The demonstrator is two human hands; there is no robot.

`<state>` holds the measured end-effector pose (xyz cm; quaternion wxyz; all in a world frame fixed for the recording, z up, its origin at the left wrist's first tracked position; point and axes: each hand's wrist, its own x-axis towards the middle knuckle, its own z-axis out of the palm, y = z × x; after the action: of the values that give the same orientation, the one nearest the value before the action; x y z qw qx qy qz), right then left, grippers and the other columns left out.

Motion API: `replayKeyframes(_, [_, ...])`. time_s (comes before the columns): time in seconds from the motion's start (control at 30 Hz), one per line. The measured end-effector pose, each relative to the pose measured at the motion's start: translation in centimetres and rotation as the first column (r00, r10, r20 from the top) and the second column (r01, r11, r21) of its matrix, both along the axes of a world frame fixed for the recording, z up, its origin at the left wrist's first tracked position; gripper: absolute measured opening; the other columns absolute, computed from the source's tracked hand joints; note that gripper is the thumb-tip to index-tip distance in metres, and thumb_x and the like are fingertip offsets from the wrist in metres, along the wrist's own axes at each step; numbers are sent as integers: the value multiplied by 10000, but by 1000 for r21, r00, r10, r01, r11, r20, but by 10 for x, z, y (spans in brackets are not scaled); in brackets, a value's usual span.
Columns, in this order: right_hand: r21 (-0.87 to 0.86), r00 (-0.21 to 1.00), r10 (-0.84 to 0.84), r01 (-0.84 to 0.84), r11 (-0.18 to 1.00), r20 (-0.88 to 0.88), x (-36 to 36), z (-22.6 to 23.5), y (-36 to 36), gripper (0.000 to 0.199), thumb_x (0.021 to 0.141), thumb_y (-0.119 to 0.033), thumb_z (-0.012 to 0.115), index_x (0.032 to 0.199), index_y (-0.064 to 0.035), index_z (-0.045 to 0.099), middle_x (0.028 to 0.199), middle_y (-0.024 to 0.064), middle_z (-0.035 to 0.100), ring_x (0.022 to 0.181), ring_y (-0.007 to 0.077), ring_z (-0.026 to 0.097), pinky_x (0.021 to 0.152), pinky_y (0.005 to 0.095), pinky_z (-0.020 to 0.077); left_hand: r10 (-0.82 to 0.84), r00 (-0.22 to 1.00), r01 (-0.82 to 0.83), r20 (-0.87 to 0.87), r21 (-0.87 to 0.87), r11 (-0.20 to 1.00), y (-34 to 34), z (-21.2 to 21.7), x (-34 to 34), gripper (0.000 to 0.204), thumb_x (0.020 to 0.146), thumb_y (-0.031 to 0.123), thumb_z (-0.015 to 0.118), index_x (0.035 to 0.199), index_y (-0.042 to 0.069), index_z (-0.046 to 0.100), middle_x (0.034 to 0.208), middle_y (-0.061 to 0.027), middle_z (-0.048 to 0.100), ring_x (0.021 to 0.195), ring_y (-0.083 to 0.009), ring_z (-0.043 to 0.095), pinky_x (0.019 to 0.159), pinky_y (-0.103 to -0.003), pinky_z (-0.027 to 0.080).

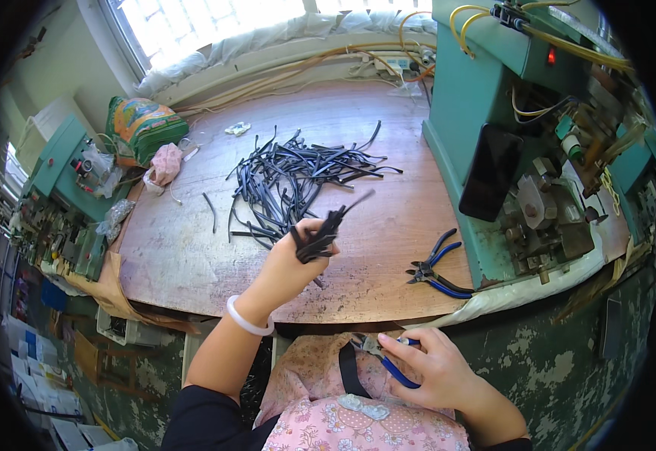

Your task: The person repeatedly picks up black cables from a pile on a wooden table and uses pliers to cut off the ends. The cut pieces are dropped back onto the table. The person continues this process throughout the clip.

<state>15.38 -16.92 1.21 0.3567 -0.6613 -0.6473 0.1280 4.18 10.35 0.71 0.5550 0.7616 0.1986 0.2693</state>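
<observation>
My left hand (pixel 290 263) has its fingers (pixel 314 229) curled tight around a small bunch of black rubber strips (pixel 320 234), held over the brown wooden table (pixel 192 248). Behind it lies a big pile of black strips (pixel 298 177). My right hand (pixel 437 368) grips blue-handled pliers (pixel 388 361) down by my lap.

1. A bright window (pixel 215 19) spans the far wall, and daylight washes over the wooden tabletop (pixel 192 248).
2. Crumpled plastic sheeting (pixel 268 37) lies along the sill (pale and rumpled).
3. A teal-green machine (pixel 486 98) stands on the right, a second teal machine (pixel 57 165) on the left.
4. The floor (pixel 568 368) below is worn, mottled green.
</observation>
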Motion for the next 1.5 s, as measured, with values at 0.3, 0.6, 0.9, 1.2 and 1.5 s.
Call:
replayKeyframes(0.3, [133, 990, -71, 55, 990, 119, -1, 7, 15, 641, 689, -200, 782, 1311, -187, 630, 1040, 98, 529, 862, 267, 551, 753, 388, 461, -241, 903, 426, 356, -660, 619, -27, 5, -23, 296, 939, 291, 563, 740, 128, 415, 577, -4, 460, 457, -112, 424, 482, -279, 399])
replayKeyframes(0.6, [95, 952, -10, -20, 995, 307, 1, 23, 15, 633, 690, -242, 777, 1307, -226, 636, 1050, 69, 524, 963, 245, 506, 830, 389, 378, -312, 882, 471, 353, -691, 549, -39, 14, -24, 268, 915, 267, 542, 722, 133, 415, 503, 31, 407, 391, -95, 376, 434, -272, 330])
replayKeyframes(0.9, [37, 984, -15, 8, 999, 175, 6, 20, 10, 654, 612, -149, 790, 1253, -199, 672, 986, 72, 542, 819, 254, 548, 705, 373, 455, -68, 817, 361, 573, -416, 835, -70, 11, -33, 237, 958, 270, 511, 781, 159, 399, 523, 31, 430, 428, -117, 406, 490, -292, 381])
replayKeyframes(1.2, [82, 997, 0, -7, 997, 81, -3, 30, 13, 626, 706, -207, 790, 1313, -215, 637, 969, 78, 503, 823, 245, 542, 705, 365, 447, 130, 607, -42, 784, -132, 990, -107, -1, -40, 206, 1002, 269, 550, 900, 136, 428, 618, -41, 555, 536, -161, 492, 591, -320, 447])
replayKeyframes(1.5, [-17, 1000, 13, -13, 1000, 16, -1, 25, 4, 638, 706, -175, 786, 1323, -201, 626, 976, 111, 522, 850, 254, 560, 745, 360, 488, 236, 805, 176, 545, -598, 782, -91, 17, -43, 205, 965, 245, 515, 848, 101, 426, 605, -57, 469, 503, -140, 414, 509, -262, 392])
